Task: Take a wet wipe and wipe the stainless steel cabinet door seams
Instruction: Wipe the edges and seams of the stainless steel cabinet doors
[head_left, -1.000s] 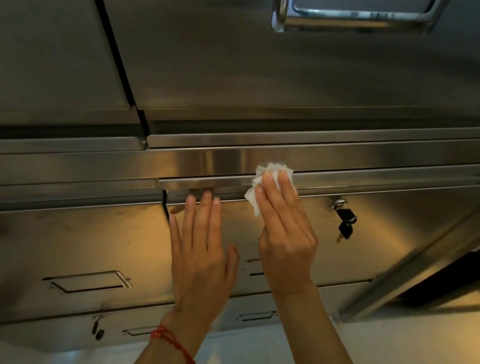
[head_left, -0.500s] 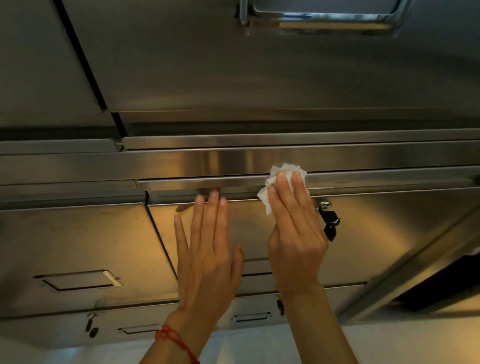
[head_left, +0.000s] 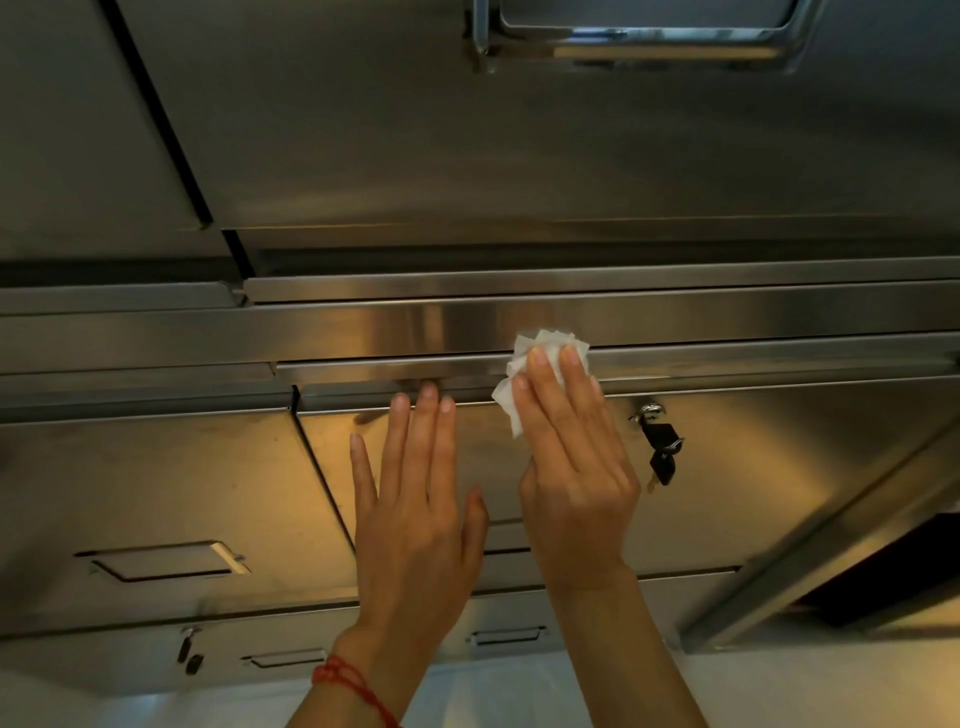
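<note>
Steel everywhere: the cabinet (head_left: 519, 156) fills the wall in front of this person, upper doors above, lower doors below, and a bright horizontal rail between them. The seam (head_left: 753, 358) being worked runs left to right along the top edge of the lower right door (head_left: 753, 493), so its long axis is level across the view, stretching away toward the right edge. A second, vertical seam (head_left: 311, 457) drops down between the two lower doors, just left of the hands.

The left hand (head_left: 415, 525) lies flat and open on the door face, fingers spread and pointing up, gripping nothing. My guess is it's there to steady the door and brace the body while the other does the rubbing.

The right hand (head_left: 571, 467) is flat too, fingers pointing up at the seam, pressing the wipe (head_left: 545, 345) against the metal rather than clenching it. That makes sense: flat fingers push the cloth into the groove.

The wipe is crumpled into a small white wad, pinned under the fingertips right on the seam, its loose edges sticking out above and to the left.

Just to the right of that hand, a lock with keys (head_left: 661, 447) hangs from the door, close enough to snag if the stroke heads that way.

Down on the left wrist, a thin red bracelet (head_left: 353, 686).
</note>
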